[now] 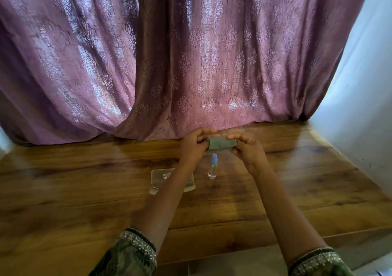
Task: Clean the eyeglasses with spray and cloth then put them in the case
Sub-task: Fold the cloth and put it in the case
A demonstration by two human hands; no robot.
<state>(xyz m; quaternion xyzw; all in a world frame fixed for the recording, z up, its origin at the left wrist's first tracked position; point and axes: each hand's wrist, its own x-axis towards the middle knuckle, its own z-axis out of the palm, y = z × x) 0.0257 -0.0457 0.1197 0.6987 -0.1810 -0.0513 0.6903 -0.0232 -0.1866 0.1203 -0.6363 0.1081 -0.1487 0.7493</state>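
Note:
A grey-green cloth (222, 143) is stretched between my left hand (194, 146) and my right hand (247, 148), held up above the far part of the wooden table (84, 182). Both hands pinch it, one at each end. Whether the eyeglasses are wrapped inside the cloth I cannot tell; no frame or lens shows. Below the hands a small clear spray bottle (212, 168) with a blue top stands upright on the table. To its left lies an open pale eyeglass case (160, 179), partly hidden by my left forearm.
A purple patterned curtain (180, 63) hangs along the table's far edge, just behind my hands. A pale wall (364, 84) closes the right side. The table's near edge runs across the bottom right.

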